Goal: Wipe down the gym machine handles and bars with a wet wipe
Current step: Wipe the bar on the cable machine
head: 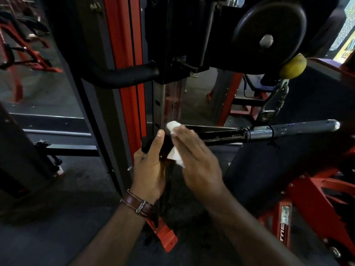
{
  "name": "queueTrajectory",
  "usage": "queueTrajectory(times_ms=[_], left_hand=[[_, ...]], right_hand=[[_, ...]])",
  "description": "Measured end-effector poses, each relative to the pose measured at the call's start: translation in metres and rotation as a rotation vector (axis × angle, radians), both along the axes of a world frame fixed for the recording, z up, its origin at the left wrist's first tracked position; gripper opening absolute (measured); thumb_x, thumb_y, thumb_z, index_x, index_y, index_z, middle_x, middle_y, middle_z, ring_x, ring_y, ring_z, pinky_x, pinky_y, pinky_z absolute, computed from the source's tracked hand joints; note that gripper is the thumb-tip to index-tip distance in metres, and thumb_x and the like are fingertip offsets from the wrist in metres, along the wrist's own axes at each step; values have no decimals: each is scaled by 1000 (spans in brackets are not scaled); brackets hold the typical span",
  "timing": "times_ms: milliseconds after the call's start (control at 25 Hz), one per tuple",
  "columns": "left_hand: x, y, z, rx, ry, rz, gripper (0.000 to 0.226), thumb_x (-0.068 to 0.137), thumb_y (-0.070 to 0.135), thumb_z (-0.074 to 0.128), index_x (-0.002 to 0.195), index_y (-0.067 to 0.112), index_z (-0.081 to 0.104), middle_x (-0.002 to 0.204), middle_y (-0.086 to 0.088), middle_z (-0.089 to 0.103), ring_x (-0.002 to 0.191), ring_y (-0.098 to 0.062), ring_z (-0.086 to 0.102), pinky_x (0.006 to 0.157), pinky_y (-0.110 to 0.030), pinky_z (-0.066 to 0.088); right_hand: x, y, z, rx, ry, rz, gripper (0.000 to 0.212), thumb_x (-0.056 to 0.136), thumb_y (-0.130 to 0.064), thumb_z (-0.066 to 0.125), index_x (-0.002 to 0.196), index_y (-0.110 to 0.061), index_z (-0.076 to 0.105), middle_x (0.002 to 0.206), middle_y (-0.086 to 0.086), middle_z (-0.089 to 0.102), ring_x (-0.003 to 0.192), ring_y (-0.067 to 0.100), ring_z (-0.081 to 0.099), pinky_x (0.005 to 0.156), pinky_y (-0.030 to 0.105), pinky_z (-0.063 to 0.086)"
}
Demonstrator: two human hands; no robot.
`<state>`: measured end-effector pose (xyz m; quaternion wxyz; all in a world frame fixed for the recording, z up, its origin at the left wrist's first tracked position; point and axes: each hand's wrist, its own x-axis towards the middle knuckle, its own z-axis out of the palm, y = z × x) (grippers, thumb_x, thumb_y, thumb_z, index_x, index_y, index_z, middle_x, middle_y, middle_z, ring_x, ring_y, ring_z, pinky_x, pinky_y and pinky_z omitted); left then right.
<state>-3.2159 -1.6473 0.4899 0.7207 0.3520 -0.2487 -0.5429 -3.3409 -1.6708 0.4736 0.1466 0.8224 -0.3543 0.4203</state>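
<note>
Dim gym; dark rubber floor (57,237) across bottom; red frames (38,56) upper left; patterned wall panel (345,37) upper right

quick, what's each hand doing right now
Left hand: grips the dark end of the cable bar.
Right hand: holds the white wipe against that bar.

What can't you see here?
Head view, the only one:
- Bar's near end: hidden by the left hand and right hand.
- Wipe: mostly under the right hand.
- Right fingertips: behind the hand itself.
- Pulley: top cut off by the edge.
</note>
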Motion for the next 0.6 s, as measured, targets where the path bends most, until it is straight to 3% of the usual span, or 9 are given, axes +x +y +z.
queueTrajectory(times_ms=[120,240,320,480,600], left_hand=[[1,-2,-2,30,-57,37,38,80,38,70,102,6,70,94,-11,74,82,-23,72,66,-28,57],[-2,1,-4,16,-51,6,22,82,35,69,90,17,78,99,-11,75,93,-25,73,78,-35,58],[0,3,-5,21,-24,-3,21,84,35,67,85,15,76,94,-10,75,84,-22,73,72,-31,58],[6,4,-9,10,9,-29,32,84,40,70,95,10,64,98,-14,69,76,-22,67,65,-25,55],[-1,5,-10,13,-4,-1,30,86,34,66,98,6,68,98,-14,72,82,-24,70,70,-27,57]], right_hand=[[-17,-6,0,34,-170,-121,32,103,-7,42,128,6,59,137,20,56,132,29,51,106,47,47],[6,11,-12,-41,-53,26,31,104,-9,45,126,8,59,136,23,55,133,31,50,111,45,41],[-7,8,-12,-24,-63,26,31,98,1,50,128,7,59,138,23,54,134,30,49,117,41,34],[-64,11,-13,115,-315,-287,58,77,23,64,131,4,58,142,12,52,136,23,47,116,38,36],[-17,21,-12,142,-347,-165,48,86,16,59,132,2,56,142,14,52,136,26,47,115,33,37]])
